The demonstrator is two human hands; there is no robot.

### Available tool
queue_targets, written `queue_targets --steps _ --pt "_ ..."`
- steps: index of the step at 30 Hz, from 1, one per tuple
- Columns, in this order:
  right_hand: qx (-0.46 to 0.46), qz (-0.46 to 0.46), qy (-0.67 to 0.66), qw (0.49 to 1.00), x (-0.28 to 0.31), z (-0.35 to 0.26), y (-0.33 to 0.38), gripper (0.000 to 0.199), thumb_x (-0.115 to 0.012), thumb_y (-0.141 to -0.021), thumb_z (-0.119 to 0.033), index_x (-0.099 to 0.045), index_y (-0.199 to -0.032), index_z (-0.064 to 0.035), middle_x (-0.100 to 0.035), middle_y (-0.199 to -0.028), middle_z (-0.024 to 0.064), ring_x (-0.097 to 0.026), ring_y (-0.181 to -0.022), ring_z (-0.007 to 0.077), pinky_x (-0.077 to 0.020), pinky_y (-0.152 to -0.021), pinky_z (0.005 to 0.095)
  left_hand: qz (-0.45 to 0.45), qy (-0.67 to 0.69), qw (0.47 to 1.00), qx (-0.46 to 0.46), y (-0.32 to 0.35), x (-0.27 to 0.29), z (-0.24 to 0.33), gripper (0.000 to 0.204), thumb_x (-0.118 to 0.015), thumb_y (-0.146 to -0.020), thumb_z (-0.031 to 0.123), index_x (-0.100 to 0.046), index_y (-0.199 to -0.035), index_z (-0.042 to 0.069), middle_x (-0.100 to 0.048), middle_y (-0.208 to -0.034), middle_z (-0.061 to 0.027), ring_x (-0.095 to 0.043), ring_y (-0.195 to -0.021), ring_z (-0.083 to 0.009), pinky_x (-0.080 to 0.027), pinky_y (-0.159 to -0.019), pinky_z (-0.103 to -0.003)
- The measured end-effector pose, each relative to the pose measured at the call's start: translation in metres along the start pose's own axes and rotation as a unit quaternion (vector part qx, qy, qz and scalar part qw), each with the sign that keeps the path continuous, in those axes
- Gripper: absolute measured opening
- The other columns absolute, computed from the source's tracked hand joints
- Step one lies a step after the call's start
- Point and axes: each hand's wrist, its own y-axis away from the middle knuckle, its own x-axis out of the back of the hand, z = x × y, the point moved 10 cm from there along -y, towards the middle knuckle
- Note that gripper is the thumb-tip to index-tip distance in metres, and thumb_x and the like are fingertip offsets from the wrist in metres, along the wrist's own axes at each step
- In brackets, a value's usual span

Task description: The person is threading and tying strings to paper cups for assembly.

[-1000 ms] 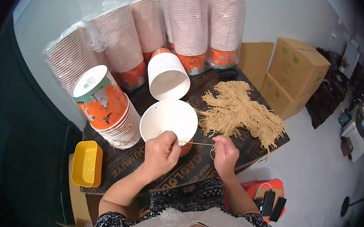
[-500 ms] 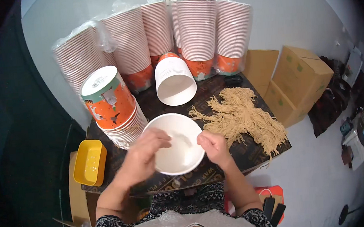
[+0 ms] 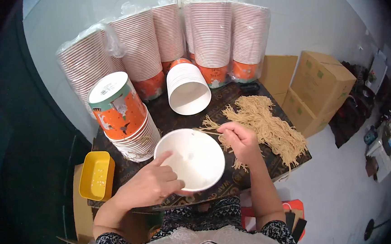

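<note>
A white-lined paper bucket (image 3: 191, 163) stands at the near middle of the table, its mouth facing up toward me. My left hand (image 3: 156, 181) grips its near-left rim, index finger stretched over the inside. Beside the far-right rim, my right hand (image 3: 240, 141) pinches a tan cord (image 3: 209, 131), which runs left to the bucket's rim. Whether the cord passes through the wall there is too small to tell. A loose heap of tan cords (image 3: 263, 121) lies just right of that hand.
Upturned orange-printed buckets (image 3: 119, 107) are stacked at left, near a yellow tub (image 3: 110, 175) with small white bits. Another bucket stack (image 3: 189, 93) lies on its side. Tall plastic-wrapped bucket stacks (image 3: 212, 34) line the back. Cardboard boxes (image 3: 322, 83) stand at right.
My right hand has moved up and right from the bucket's rim, a cord now showing in its fingers. The left hand has come down to the near-left rim. The bucket has shifted slightly nearer.
</note>
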Motion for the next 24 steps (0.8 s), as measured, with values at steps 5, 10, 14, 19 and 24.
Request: queue_targets --steps 5,10,14,19,24 --pt "0.048 -0.007 -0.038 0.998 -0.002 -0.04 0.019 0.016 -0.054 -0.093 0.0 -0.07 -0.097 0.0018 -0.06 -0.072 -0.0002 -0.051 -0.06 0.0055 -0.04 -0.054 0.0231 0.07 -0.136 0.985 0.076 -0.009 -0.013 -0.022 0.026 -0.068 -0.068 0.004 -0.064 -0.094 0.005 -0.059 -0.067 -0.0068 -0.065 -0.069 -0.0267 -0.052 -0.066 -0.041" --pt "-0.056 0.052 -0.373 0.925 0.004 -0.001 0.038 0.016 -0.049 -0.096 -0.004 -0.064 -0.095 0.0017 -0.046 -0.064 -0.0012 -0.038 -0.052 0.0073 -0.0292 -0.05 0.0254 0.13 -0.149 0.974 0.109 -0.021 -0.021 -0.044 0.026 -0.067 -0.069 0.004 -0.064 -0.095 0.003 -0.062 -0.068 -0.0114 -0.064 -0.064 -0.031 -0.05 -0.057 -0.042" --pt "-0.146 0.105 -0.62 0.764 -0.009 0.031 0.041 0.021 -0.043 -0.101 -0.017 -0.057 -0.09 -0.0051 -0.034 -0.06 -0.0036 -0.03 -0.047 0.0091 -0.0247 -0.048 0.0278 0.178 -0.153 0.966 0.112 -0.027 -0.023 -0.049 0.021 -0.067 -0.075 0.004 -0.063 -0.095 0.001 -0.062 -0.067 -0.0123 -0.064 -0.061 -0.0318 -0.05 -0.057 -0.042" --pt "-0.168 0.133 -0.687 0.695 -0.022 0.049 0.045 0.022 -0.043 -0.101 -0.019 -0.056 -0.087 -0.0082 -0.037 -0.059 -0.0033 -0.031 -0.046 0.01 -0.026 -0.047 0.0283 0.128 -0.14 0.962 0.198 -0.025 -0.034 -0.059 0.027 -0.069 -0.077 0.004 -0.062 -0.103 -0.001 -0.064 -0.075 -0.0159 -0.065 -0.072 -0.0342 -0.052 -0.066 -0.043" --pt "-0.154 0.161 -0.692 0.687 -0.034 0.058 0.047 0.024 -0.043 -0.101 -0.022 -0.06 -0.09 -0.008 -0.036 -0.058 -0.003 -0.032 -0.047 0.0104 -0.0268 -0.047 0.0273 0.337 -0.162 0.922 0.097 -0.022 -0.001 -0.004 0.047 -0.08 -0.071 0.012 -0.058 -0.11 -0.001 -0.058 -0.094 -0.0142 -0.057 -0.087 -0.0359 -0.045 -0.08 -0.047"
